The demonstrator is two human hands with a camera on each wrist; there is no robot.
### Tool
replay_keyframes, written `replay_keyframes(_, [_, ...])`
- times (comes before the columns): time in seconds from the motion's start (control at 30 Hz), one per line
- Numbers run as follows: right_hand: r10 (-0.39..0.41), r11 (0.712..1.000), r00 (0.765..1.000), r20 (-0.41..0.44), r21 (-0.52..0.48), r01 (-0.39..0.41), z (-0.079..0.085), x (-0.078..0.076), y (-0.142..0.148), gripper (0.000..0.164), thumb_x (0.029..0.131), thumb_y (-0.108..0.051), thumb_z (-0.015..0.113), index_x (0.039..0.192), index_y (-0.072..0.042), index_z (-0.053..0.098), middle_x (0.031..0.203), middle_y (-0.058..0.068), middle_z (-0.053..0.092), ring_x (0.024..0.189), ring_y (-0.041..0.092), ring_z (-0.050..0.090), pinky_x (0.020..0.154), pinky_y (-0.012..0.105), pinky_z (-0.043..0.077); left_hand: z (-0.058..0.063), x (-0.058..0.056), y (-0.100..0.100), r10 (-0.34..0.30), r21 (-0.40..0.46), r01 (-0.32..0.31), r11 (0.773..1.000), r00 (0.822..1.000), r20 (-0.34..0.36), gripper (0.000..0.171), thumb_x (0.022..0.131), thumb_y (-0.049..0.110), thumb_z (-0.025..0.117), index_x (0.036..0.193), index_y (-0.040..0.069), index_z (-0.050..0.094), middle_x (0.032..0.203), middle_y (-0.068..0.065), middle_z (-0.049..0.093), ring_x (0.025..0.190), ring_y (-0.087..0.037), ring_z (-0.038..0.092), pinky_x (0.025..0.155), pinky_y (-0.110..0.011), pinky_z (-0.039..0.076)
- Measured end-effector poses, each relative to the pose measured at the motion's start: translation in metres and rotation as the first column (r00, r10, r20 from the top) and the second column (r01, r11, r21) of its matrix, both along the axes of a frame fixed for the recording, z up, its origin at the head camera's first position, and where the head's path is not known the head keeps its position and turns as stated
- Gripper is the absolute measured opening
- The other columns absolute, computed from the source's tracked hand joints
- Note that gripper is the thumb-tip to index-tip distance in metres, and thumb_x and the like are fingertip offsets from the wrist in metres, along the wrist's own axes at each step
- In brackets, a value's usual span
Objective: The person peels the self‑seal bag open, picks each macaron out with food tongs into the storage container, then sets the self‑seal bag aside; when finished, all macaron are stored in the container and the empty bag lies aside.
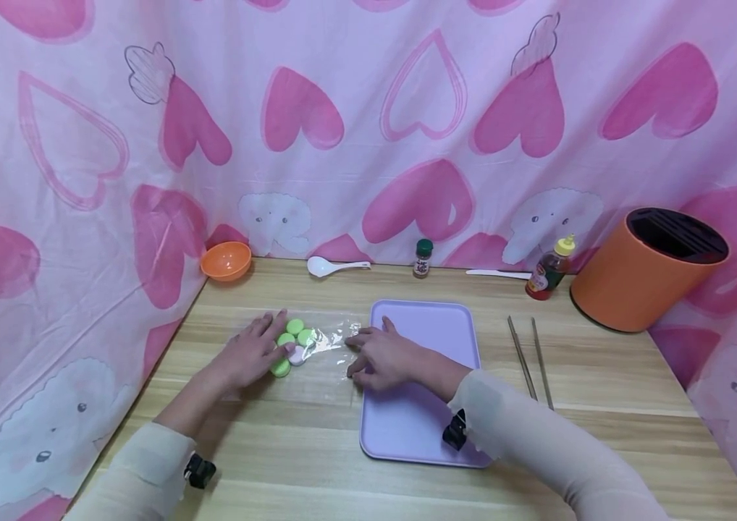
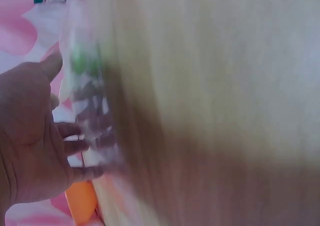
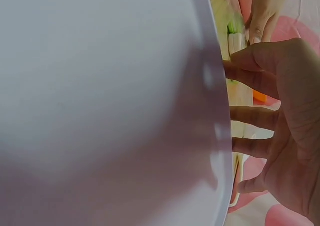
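A clear plastic bag lies flat on the table with several light-green round pieces and a pale lilac one at its left part. My left hand rests on the bag's left side, fingers spread and fingertips right beside the round pieces. At the bag's other end is my right hand, its fingers reaching left past the rim of the lilac tray to the bag's right edge. In the right wrist view, the right hand's fingers are extended and apart, partly hidden behind the tray rim.
Two chopsticks lie right of the tray. Along the back stand an orange bowl, a white spoon, a green-capped jar, a white knife, a yellow-capped bottle and an orange knife block. A patterned curtain hangs behind.
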State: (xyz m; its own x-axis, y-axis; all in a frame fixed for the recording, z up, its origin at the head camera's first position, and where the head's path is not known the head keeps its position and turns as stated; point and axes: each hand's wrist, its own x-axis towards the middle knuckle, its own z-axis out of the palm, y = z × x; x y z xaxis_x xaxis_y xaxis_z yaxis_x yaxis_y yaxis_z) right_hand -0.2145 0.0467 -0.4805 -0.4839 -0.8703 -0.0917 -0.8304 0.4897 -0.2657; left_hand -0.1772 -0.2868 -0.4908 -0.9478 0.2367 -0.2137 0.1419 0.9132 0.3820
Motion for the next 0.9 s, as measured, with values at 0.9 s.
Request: replay_keyframes(0.9, [-0.015,1.0,1.0,0.024,0.024,0.015,0.004,0.0,0.0,0.024,0.102,-0.035,0.072,0.12,-0.033,0.088,0.166,0.012,0.059,0.156,0.045,0.05,0.117,0.097,0.018,0.008,-0.013,-0.051,-0.128,0.114,0.105,0.988,0.966,0.225,0.105,0.098,0.054,0.08,0.177,0.014,0.024,0.187,-0.019,0.007,0.172,-0.053,-0.004,0.134,-0.078,0.005])
